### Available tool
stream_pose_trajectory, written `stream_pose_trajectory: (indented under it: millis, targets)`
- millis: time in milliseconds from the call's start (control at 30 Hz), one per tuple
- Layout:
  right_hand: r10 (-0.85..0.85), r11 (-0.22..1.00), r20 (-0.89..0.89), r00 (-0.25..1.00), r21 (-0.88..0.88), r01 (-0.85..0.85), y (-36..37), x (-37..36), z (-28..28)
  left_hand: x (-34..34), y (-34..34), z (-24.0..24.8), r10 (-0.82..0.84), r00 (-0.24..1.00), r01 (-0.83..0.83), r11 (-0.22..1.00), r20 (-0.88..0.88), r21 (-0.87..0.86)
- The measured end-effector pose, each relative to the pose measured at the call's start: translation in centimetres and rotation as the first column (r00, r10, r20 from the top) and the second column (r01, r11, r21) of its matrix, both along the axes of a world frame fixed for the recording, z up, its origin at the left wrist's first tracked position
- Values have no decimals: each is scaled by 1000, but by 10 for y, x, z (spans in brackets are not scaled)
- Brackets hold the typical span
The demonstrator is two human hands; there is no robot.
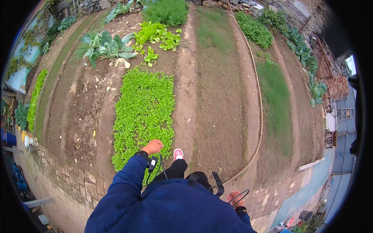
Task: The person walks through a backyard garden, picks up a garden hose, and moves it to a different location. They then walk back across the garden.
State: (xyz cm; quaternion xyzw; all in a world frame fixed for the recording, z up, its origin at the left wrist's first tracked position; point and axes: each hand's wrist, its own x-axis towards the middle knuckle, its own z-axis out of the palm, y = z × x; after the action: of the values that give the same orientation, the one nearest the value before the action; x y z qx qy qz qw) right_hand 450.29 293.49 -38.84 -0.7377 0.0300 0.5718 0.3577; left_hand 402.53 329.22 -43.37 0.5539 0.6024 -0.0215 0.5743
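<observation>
My left hand (pixel 152 146) hangs over the near end of a bright green leafy bed (pixel 144 105), its fingers curled in and nothing showing in them. Around that wrist is a black band (pixel 142 154), and beside it dangles a small black device (pixel 152 164) on a dark cable. My right hand (pixel 236 198) is low at my right side, next to the brick paving. A thin black cable (pixel 241 196) loops across it; whether the fingers grip the cable is unclear. My pink shoe (pixel 178 153) is on the dirt strip beside the leafy bed.
A yellowish hose (pixel 261 112) runs lengthwise between the beds on the right. Bluish-green cabbages (pixel 105 47) and lettuce (pixel 155 35) grow farther off. Fine grassy shoots (pixel 275 93) stand right of the hose. Brick paving (pixel 83 190) borders the near side, and stacked bricks (pixel 336 86) sit far right.
</observation>
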Motion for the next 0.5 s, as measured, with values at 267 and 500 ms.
stream_pose_trajectory:
  millis: [267, 500]
  targets:
    - [155, 987, -34, 987, 41, -153, 178, 9, 27, -32, 92, 16, 255, 966, -254, 967, 48, -24]
    - [464, 877, 103, 880, 84, -473, 307, 45, -11, -90, 131, 20, 545, 835, -549, 834, -74, -50]
